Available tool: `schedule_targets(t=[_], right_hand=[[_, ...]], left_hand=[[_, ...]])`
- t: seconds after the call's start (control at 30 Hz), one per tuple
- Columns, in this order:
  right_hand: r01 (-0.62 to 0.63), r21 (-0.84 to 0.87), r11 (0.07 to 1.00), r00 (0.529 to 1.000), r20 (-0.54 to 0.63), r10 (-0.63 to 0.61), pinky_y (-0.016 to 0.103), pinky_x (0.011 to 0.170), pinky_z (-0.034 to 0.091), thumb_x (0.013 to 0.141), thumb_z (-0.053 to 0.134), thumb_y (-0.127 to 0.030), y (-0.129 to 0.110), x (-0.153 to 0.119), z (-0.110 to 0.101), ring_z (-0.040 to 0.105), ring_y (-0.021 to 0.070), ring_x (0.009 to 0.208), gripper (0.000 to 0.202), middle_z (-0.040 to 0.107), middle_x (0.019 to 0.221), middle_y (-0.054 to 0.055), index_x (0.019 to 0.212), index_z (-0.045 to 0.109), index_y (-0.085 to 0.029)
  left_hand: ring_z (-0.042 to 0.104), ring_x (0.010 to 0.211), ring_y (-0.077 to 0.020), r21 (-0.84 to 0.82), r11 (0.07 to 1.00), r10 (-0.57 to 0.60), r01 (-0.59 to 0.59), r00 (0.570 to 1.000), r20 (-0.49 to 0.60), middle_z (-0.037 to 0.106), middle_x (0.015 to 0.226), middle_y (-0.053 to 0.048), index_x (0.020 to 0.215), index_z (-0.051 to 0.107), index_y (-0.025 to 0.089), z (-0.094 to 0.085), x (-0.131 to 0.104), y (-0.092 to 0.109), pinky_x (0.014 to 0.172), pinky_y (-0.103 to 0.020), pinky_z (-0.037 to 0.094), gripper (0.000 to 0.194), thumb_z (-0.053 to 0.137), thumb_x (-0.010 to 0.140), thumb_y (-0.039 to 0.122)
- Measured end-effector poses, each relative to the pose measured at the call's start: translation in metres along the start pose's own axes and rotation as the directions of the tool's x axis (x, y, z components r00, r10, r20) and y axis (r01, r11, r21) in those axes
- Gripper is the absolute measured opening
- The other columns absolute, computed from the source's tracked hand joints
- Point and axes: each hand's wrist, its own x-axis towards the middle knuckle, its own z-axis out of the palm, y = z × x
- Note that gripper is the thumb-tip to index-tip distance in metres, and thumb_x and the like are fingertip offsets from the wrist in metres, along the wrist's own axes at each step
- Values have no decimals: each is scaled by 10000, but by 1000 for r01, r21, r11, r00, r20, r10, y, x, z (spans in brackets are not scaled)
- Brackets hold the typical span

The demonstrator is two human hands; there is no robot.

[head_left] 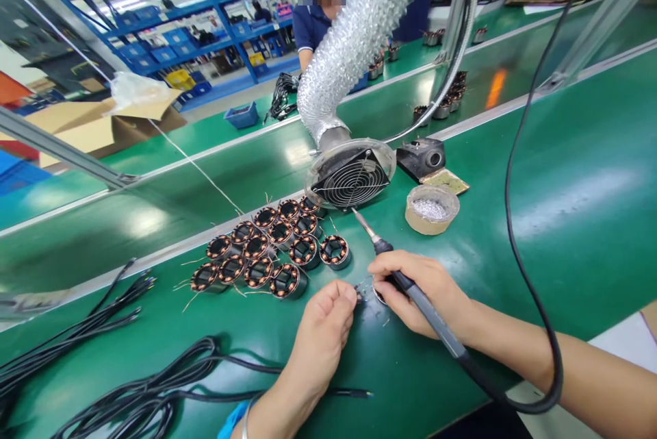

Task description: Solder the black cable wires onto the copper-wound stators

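My right hand (423,292) is closed around a soldering iron (421,302), its metal tip pointing up and left towards the round fan vent (354,179). Just left of it, my left hand (328,319) pinches something thin and small at its fingertips, too small to make out. Between the hands, a ring-shaped metal part (378,292) shows partly, mostly hidden by my right fingers. Several copper-wound motor stators (256,245) stand in rows on the green bench beyond my left hand. Black cables (169,381) lie coiled at the lower left, passing near my left wrist.
A tub of silvery material (432,209) and a black iron stand (421,157) sit at the back right. A silver duct (354,42) hangs over the bench. The iron's cord loops at right. A person (315,24) is across the line; a cable bundle (76,329) lies left.
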Motion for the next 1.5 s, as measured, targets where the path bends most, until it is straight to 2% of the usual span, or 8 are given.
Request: schedule_targets(t=[0.2, 0.33, 0.43, 0.53, 0.67, 0.97, 1.27, 1.5], right_hand=[[16, -34, 999, 999, -30, -17, 246, 684, 566, 868, 541, -81, -3, -2, -5, 666, 126, 723, 228, 710, 878, 16, 1051, 604, -201], [18, 0, 1000, 999, -30, -18, 256, 670, 558, 917, 512, -71, -12, -4, -19, 665, 130, 724, 336, 721, 879, 16, 1213, 591, -209], [-17, 24, 1000, 1000, -18, 18, 274, 627, 531, 906, 540, -142, -17, -8, -33, 633, 149, 717, 385, 682, 836, 24, 1282, 589, -207], [-58, 81, 995, 997, -37, 61, 275, 528, 465, 869, 547, -179, -19, -14, -43, 569, 148, 623, 298, 656, 781, 28, 1138, 674, -207], [-125, 130, 984, 987, -82, 136, 269, 470, 391, 823, 548, -179, -17, -17, -46, 515, 136, 532, 191, 635, 694, 7, 960, 680, -198], [-156, 149, 976, 985, -49, 165, 256, 506, 390, 801, 550, -171, -17, -18, -42, 514, 122, 544, 171, 614, 682, -1, 929, 662, -184], [-28, 132, 991, 999, -34, 33, 260, 487, 376, 776, 501, -127, -26, -13, -40, 470, 118, 510, 218, 594, 638, 4, 922, 656, -171], [68, 77, 995, 996, -67, -63, 288, 482, 354, 746, 502, -117, -28, -13, -35, 465, 135, 495, 239, 564, 598, 12, 910, 671, -156]], left_hand=[[133, 446, -58, 73, 995, 71, -68, 997, -41, 248, 499, 118, 715, 461, 195, 6, 0, -4, 410, -186, 126, 481, 646, 772, 635], [158, 465, -67, 126, 986, 116, -106, 990, -74, 255, 519, 108, 709, 467, 192, 8, -1, -6, 423, -188, 145, 456, 614, 805, 613], [177, 474, -73, 145, 983, 127, -113, 988, -90, 264, 525, 102, 711, 472, 191, 9, -1, -8, 431, -191, 156, 430, 596, 827, 586], [186, 483, -77, 161, 981, 126, -110, 988, -91, 266, 529, 99, 711, 469, 192, 10, -2, -9, 439, -193, 166, 401, 576, 849, 552], [197, 495, -82, 182, 975, 141, -123, 986, -87, 277, 541, 93, 718, 464, 192, 9, -3, -10, 448, -195, 178, 364, 549, 877, 508], [210, 511, -84, 225, 963, 170, -147, 981, -91, 283, 569, 84, 734, 479, 187, 7, -2, -14, 472, -200, 192, 344, 531, 899, 485], [219, 522, -92, 229, 963, 165, -144, 983, -77, 286, 566, 83, 735, 486, 188, 8, -3, -12, 482, -212, 202, 330, 531, 897, 472], [226, 519, -90, 217, 965, 166, -145, 983, -83, 297, 563, 80, 732, 499, 185, 7, -3, -12, 481, -213, 204, 333, 552, 885, 475]])
